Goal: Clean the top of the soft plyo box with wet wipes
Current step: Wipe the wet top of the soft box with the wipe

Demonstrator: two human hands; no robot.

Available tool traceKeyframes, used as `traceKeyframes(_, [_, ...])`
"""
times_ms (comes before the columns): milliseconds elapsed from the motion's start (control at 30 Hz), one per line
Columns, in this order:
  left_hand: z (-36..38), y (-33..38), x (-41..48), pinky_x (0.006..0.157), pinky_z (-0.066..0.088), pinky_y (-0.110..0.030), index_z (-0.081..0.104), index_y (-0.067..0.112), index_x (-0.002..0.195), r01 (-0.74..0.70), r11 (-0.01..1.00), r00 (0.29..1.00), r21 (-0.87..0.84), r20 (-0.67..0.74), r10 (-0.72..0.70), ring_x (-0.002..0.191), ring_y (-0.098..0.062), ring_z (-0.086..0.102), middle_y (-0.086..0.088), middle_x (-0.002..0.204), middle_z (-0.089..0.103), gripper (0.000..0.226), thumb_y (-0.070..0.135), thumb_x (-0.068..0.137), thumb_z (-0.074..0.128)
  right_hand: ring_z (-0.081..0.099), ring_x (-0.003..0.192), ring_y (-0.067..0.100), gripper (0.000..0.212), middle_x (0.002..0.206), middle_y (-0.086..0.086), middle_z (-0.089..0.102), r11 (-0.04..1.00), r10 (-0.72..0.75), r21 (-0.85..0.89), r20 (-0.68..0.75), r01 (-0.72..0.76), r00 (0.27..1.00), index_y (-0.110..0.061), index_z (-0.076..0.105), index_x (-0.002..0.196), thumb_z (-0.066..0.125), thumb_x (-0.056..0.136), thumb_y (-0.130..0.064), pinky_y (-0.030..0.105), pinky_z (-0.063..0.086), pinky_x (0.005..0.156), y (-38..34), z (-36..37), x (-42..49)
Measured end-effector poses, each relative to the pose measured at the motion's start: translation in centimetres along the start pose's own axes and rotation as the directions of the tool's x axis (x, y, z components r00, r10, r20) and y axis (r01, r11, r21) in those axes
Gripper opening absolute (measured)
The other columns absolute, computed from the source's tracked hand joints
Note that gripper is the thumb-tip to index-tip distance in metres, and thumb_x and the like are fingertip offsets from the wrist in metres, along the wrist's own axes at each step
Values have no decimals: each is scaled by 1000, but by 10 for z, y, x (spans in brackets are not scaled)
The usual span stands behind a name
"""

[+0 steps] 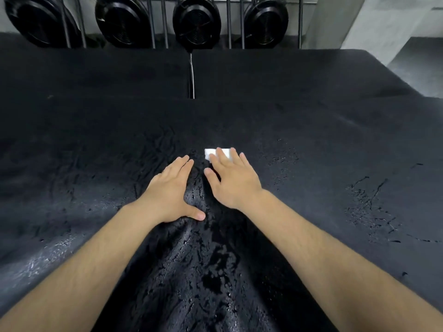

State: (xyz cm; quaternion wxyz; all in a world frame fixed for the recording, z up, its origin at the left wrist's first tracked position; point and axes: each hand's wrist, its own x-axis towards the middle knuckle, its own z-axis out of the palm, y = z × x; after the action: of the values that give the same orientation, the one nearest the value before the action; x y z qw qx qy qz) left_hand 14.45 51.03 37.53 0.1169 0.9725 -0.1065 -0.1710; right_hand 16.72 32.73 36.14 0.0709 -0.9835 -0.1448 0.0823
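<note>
The black top of the soft plyo box (311,144) fills most of the view, its cover wrinkled and cracked, with a wet shiny band down the middle between my arms. A folded white wet wipe (211,153) lies on it just past the centre. My right hand (231,179) lies flat with straight fingers pressing on the wipe, so only the wipe's far left part shows. My left hand (171,191) rests flat on the box top beside it, thumb spread, holding nothing.
Beyond the near box lie two more black pads (96,73) with a seam and a thin cord (191,75) between them. Black round weight plates (196,20) hang on a metal rack along the back wall. A grey floor (417,65) shows at the upper right.
</note>
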Motion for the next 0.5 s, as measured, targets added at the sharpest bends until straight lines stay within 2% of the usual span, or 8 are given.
traceKeyframes(100, [1,0,-1,124,2,-35,-14,19,157,23,1000,1000,-7,-11,-23,148,-8,-24,10,162,-26,142,67,63,80,-1,155,32,72,169,0,7,996,-86,5,24,86,996,-19,14,161,-2,99,-52,44,-1,126,-25,5,-35])
traceKeyframes(167, [0,1,0,124,-5,-37,-14,16,157,50,997,998,57,-33,-48,147,-12,-29,6,163,-25,143,72,61,76,-1,155,30,81,169,-2,4,994,-104,-16,51,105,993,-22,10,162,-13,91,-54,43,-3,126,-29,4,-33])
traceKeyframes(233, [-2,1,2,122,-14,-41,-17,14,156,87,982,996,167,-45,-80,145,-17,-34,3,163,-26,150,85,56,69,0,155,28,67,169,-4,4,997,-80,-2,41,80,996,-25,11,161,-4,101,-50,44,-2,126,-22,2,-3])
traceKeyframes(300, [-4,0,3,121,-16,-41,-21,13,155,97,979,995,180,-14,-96,144,-18,-36,1,162,-29,153,88,54,66,0,155,29,58,169,-3,4,998,-60,0,43,60,997,-25,11,161,6,107,-46,46,0,126,-18,-3,24])
traceKeyframes(400, [-2,-3,2,122,-14,-38,-21,15,155,79,991,997,109,3,-80,145,-14,-34,3,160,-32,153,86,54,69,4,154,30,59,169,0,9,999,-40,-2,2,40,999,-21,15,161,7,107,-44,46,4,126,-25,-1,22])
traceKeyframes(500, [-1,-5,2,122,-14,-37,-22,17,155,73,991,997,111,5,-74,144,-13,-35,5,160,-33,152,85,55,69,11,153,31,74,168,2,16,998,-30,-50,-28,29,999,-19,18,161,-7,98,-50,47,9,125,-32,9,-26])
